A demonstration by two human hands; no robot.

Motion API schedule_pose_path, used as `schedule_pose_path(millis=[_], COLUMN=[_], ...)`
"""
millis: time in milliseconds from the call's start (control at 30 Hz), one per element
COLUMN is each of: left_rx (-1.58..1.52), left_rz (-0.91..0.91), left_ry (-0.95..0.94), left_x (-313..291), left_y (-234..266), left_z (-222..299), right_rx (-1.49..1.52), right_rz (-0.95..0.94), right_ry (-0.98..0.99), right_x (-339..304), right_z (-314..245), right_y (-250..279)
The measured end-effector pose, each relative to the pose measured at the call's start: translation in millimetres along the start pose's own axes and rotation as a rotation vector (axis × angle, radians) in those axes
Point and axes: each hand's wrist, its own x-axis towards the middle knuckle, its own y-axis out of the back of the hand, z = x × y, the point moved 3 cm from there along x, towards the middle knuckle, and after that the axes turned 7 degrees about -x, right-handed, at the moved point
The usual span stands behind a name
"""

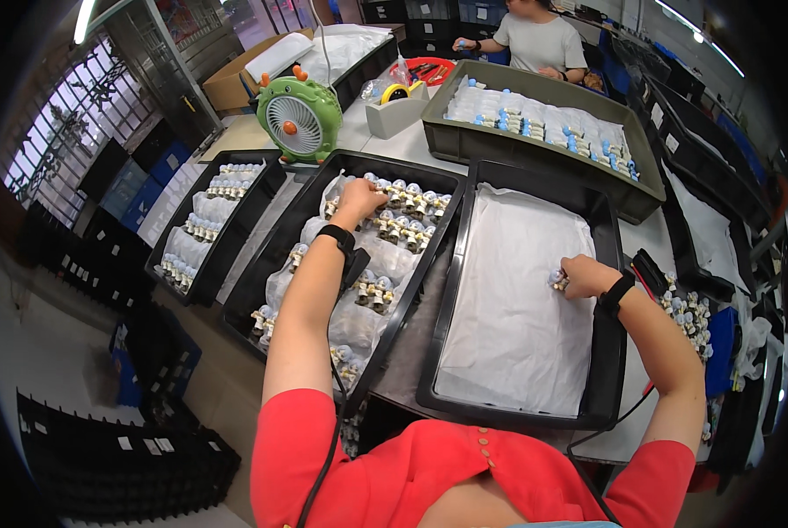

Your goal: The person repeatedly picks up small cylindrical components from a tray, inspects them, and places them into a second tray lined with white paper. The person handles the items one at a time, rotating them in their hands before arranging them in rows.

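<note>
My right hand [585,276] pinches a small figurine-like piece [557,280] with a pale grey-blue top, above the right side of a black tray [435,374] lined with a white sheet [517,308]. To the left, my left hand [359,201] reaches into another black tray [451,180], its fingers bent together at the far row of similar pieces [403,192]. What those fingers grip is hidden. Several rows of these pieces, with white and gold-coloured bodies, lie in that tray between strips of white wrapping [359,321].
A narrower black tray [275,189] of pieces stands at the left. Beyond are a green fan [310,92], a tape dispenser [394,114] and an olive bin [535,158] of blue-topped pieces. More pieces [686,317] are heaped at the right. A person [543,44] sits across the table.
</note>
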Motion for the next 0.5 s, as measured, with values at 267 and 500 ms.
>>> schedule_pose_path(millis=[267, 500], left_rx=[0.193, 0.214], left_rz=[0.176, 0.346], left_ry=[-0.092, -0.243], left_x=[0, -14], left_y=[-13, 3], left_z=[19, 29], right_rx=[0.133, 0.574], right_rz=[0.133, 0.36], right_ry=[0.055, 0.186], right_x=[-21, -40], right_z=[-18, -53], right_y=[17, 46])
